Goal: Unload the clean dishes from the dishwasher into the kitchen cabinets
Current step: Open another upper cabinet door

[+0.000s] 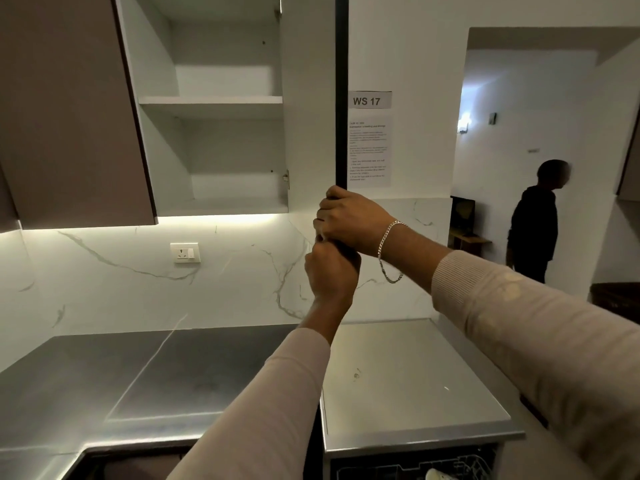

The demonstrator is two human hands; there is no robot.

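This is a kitchen, and it seems to be set up as a numbered work place. A wall cabinet (228, 147) with white shelves hangs open, its cabinet door (341, 98) seen from the edge. A strip of light (221, 218) under it shines on a white marble wall (121, 282), where a power socket (185, 252) sits. Below runs a grey steel desk (138, 375), and under its right part a dishwasher (415, 466) shows its wire rack. A paper label (370, 100) reads "WS 17", above a printed sheet (369, 150). At the right a doorway (512, 98) leads to another room, where a person (535, 223) stands.
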